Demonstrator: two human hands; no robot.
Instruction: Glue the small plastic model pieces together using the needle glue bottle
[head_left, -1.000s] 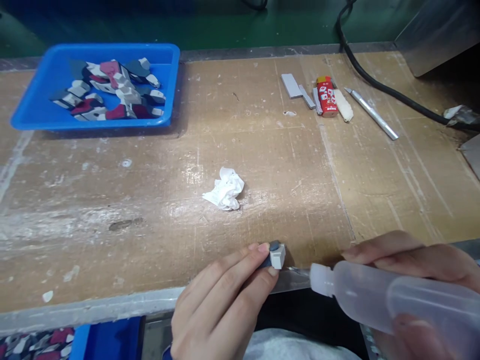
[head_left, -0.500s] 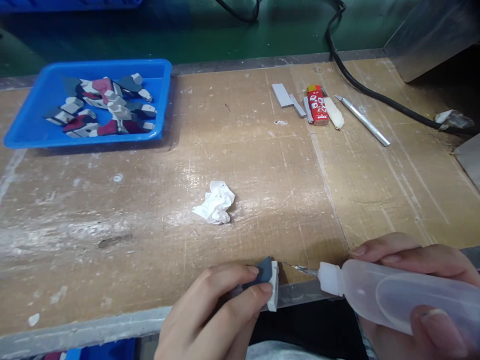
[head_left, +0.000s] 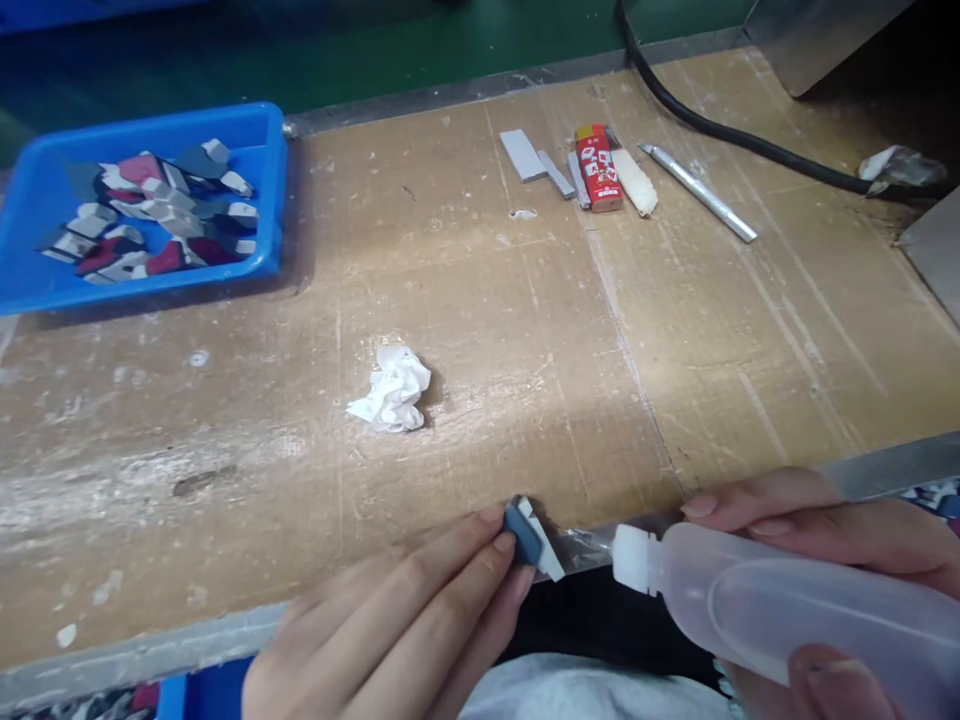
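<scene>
My left hand (head_left: 405,625) pinches a small blue and white plastic part (head_left: 531,537) at the table's near edge. My right hand (head_left: 810,560) is wrapped round a clear squeeze bottle (head_left: 780,610) with a white cap and a thin metal needle tip. The needle tip (head_left: 589,540) points left and sits just right of the part, close to it. A crumpled white tissue (head_left: 391,390) lies on the worn wooden table (head_left: 480,330) beyond my hands.
A blue tray (head_left: 45,290) with several blue, red and white parts stands at the far left. At the back lie grey strips (head_left: 523,155), a red lighter (head_left: 598,167), a white stick (head_left: 634,183), a metal knife (head_left: 697,192) and a black cable (head_left: 735,140).
The view has swung down and to the right. My left hand has turned the part so its blue side faces up. The bottle's needle tip stays just right of the part.
</scene>
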